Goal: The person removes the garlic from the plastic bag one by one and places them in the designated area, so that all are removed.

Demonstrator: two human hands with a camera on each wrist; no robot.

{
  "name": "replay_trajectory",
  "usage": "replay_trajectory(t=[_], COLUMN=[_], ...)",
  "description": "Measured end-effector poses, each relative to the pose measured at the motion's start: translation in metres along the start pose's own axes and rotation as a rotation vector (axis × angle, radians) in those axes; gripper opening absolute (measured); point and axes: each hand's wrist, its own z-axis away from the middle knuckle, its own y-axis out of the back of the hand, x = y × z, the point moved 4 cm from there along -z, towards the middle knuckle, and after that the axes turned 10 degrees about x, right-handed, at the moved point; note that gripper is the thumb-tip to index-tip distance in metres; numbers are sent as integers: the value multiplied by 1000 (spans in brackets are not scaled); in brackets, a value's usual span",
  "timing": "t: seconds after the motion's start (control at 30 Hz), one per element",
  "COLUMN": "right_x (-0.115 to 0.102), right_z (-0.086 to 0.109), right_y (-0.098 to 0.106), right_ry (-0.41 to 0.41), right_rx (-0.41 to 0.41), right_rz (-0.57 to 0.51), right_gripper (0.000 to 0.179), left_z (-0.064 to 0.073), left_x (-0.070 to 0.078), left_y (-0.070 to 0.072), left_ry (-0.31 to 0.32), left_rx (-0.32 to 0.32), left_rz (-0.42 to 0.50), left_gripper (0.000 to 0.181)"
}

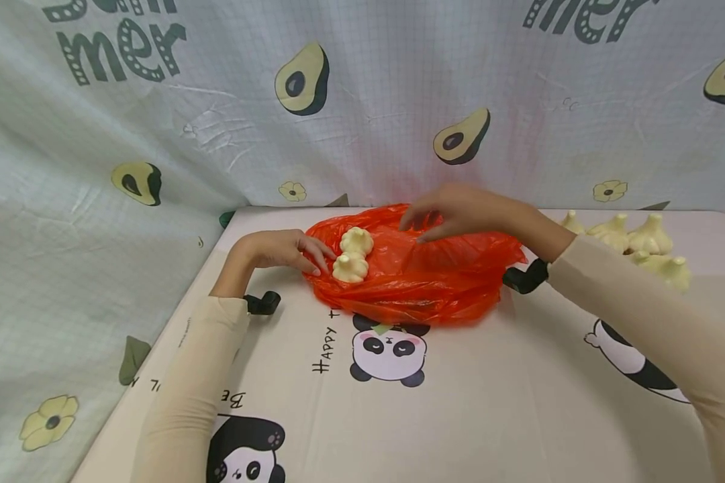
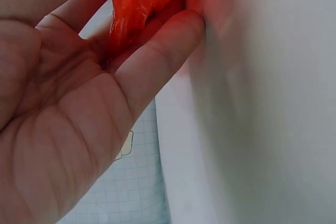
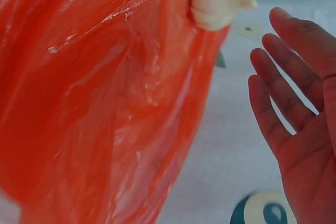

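Note:
A red plastic bag lies spread on the table with two garlic bulbs, the nearer one and the farther one, on its left part. At the bag's left end, my left hand pinches a fold of the plastic, which shows between thumb and fingers in the left wrist view. Its fingertips are close beside the nearer bulb. My right hand hovers over the back middle of the bag, fingers spread and loosely bent, holding nothing. In the right wrist view its palm faces the bag.
Several more garlic bulbs sit in a group at the back right, partly behind the right forearm. The tablecloth has panda prints. A curtain with avocado prints hangs along the back and left edges.

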Motion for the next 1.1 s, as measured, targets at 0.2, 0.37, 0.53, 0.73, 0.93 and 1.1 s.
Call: replay_trajectory(t=[0.2, 0.37, 0.53, 0.73, 0.93, 1.1], right_x=[-12, -27, -33, -33, -30, -26], right_z=[-29, -51, -62, -67, -70, -75], right_y=[-19, -39, -59, -71, -74, -68], right_ry=[49, 113, 128, 145, 98, 56], right_rx=[-107, -160, -227, -215, -262, -352], right_rz=[-99, -117, -92, -79, -77, -109], right_gripper=[37, 52, 55, 41, 42, 38], left_z=[-1, 1, -1, -2, -3, -3], left_x=[-2, -2, -3, 0, 0, -1], left_y=[1, 2, 2, 2, 0, 0], left_ry=[3, 7, 1, 21, 34, 34], left_rx=[5, 13, 16, 28, 20, 28], left_rz=[-10, -8, -19, -21, -7, -24], left_gripper=[18, 20, 21, 22, 21, 21])
